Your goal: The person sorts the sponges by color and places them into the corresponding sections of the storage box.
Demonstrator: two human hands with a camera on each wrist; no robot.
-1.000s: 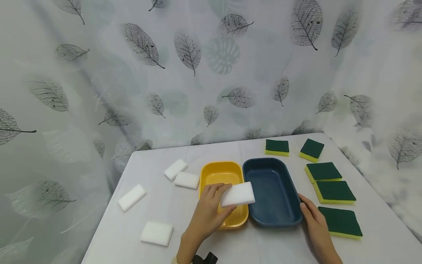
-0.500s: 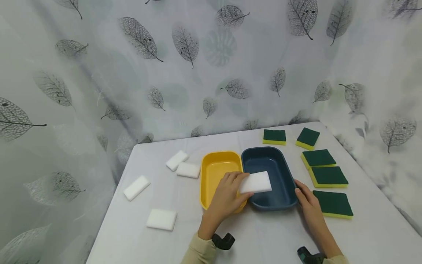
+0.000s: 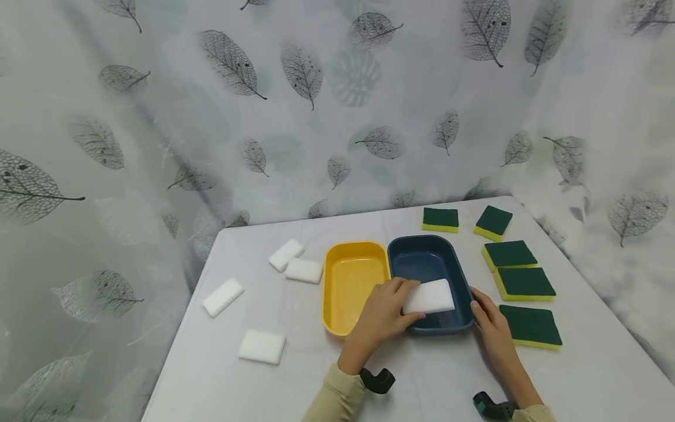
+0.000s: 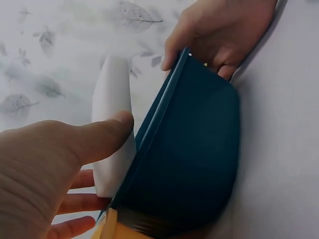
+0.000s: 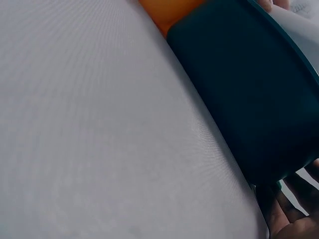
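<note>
My left hand (image 3: 384,310) pinches a white foam sponge (image 3: 431,296) between thumb and fingers, over the near part of the dark blue tray (image 3: 422,266). In the left wrist view the sponge (image 4: 112,92) stands on edge at the tray's rim, thumb on one face and fingertips behind. At the blue tray's right side, my right hand (image 3: 497,331) holds the rim and outer wall. Its fingers (image 5: 301,191) show against the wall in the right wrist view. A yellow tray (image 3: 350,287) sits directly left of the blue one, with no sponge visible inside.
Several white sponges (image 3: 262,347) lie on the white table (image 3: 295,392) left of the trays. Several green-and-yellow scouring sponges (image 3: 529,326) lie to the right and behind. A leaf-patterned curtain (image 3: 316,146) hangs along the table's back and sides.
My left hand has carried the white sponge rightward from above the yellow tray to over the blue tray. My right hand has stayed at the blue tray's right side; the head view has shifted slightly.
</note>
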